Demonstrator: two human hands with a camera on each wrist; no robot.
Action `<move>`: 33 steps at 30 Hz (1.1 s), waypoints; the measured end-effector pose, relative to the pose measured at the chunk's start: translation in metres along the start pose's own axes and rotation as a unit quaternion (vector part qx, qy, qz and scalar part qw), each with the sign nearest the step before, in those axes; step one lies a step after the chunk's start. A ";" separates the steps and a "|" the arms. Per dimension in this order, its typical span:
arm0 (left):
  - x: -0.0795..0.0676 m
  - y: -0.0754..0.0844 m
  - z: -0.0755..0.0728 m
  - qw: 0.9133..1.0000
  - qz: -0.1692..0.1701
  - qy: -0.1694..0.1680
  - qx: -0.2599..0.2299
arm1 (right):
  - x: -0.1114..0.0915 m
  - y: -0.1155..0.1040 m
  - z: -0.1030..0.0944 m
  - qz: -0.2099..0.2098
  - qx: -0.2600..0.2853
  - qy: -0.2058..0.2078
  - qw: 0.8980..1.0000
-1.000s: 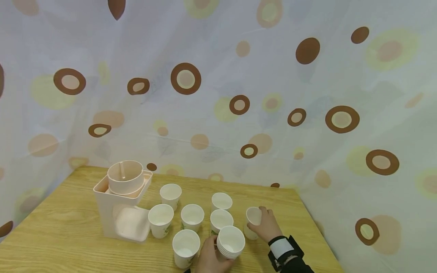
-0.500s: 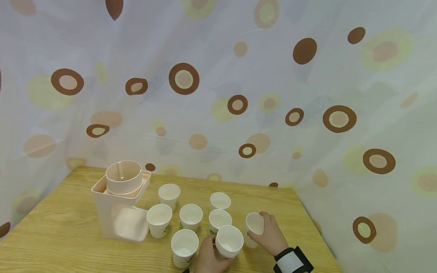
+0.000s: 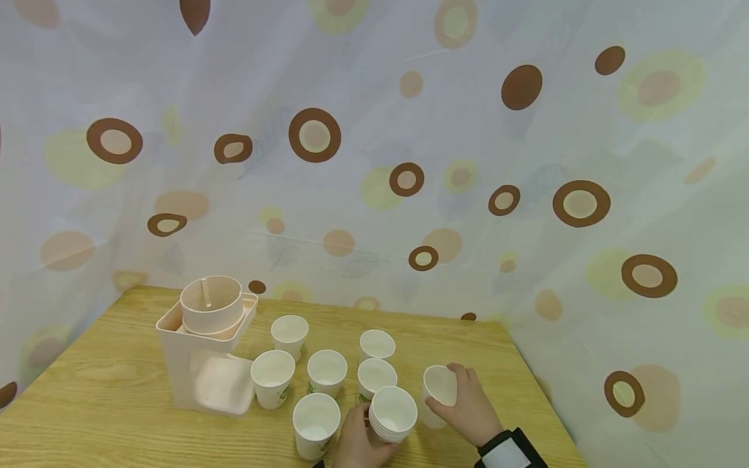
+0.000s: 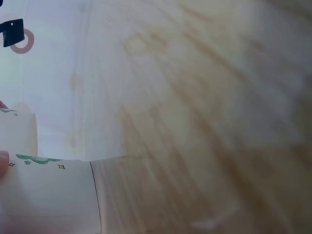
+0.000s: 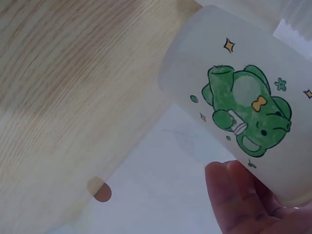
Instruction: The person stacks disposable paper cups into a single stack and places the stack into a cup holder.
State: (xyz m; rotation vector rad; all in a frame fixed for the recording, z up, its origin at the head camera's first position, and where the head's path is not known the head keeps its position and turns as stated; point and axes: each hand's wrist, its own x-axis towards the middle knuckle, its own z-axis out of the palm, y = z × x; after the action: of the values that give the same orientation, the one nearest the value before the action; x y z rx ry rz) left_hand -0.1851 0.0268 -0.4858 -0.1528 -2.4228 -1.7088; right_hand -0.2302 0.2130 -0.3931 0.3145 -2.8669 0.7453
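My left hand (image 3: 358, 437) grips a stack of nested white paper cups (image 3: 394, 411) at the table's front; only the top cup's inside and several rims below it show. To its right, my right hand (image 3: 470, 404) holds a single paper cup (image 3: 432, 406) by its right side, thumb in front and fingers behind. That cup carries a green bear print (image 5: 248, 107) in the right wrist view, where fingertips (image 5: 222, 187) lie along it near the rim. The left wrist view catches part of a cup (image 4: 48, 195) at lower left.
Several more white cups stand upright left of and behind the stack, among them a front cup (image 3: 316, 419) and a back cup (image 3: 289, 333). Farther left is a cream plastic container (image 3: 187, 364) with a round cup-like piece (image 3: 212, 312) on top. A patterned curtain (image 3: 351, 214) encloses the wooden table (image 3: 105, 403).
My right hand has drawn its cup a little toward me, closer to the stack's level. The left hand and its stack have stayed in place, as have the standing cups.
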 end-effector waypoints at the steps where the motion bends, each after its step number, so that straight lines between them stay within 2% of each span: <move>1: 0.000 0.000 0.000 1.000 0.001 0.000 0.000 | 0.000 0.000 -0.001 -0.001 0.000 -0.001 1.000; 13: 0.000 0.001 -0.002 1.000 -0.001 -0.001 -0.002 | -0.002 0.000 -0.005 0.010 -0.009 -0.001 1.000; 22: -0.001 0.002 -0.001 1.000 -0.001 0.005 0.002 | -0.006 -0.009 -0.013 0.012 0.002 0.001 1.000; 33: 0.000 0.003 -0.001 1.000 0.000 0.012 0.006 | -0.008 -0.025 -0.020 -0.006 0.000 0.005 1.000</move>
State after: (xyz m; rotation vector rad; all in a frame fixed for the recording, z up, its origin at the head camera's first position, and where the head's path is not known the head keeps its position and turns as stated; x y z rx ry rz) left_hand -0.1843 0.0266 -0.4831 -0.1313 -2.4153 -1.6870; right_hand -0.2148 0.2026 -0.3662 0.3261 -2.8523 0.7429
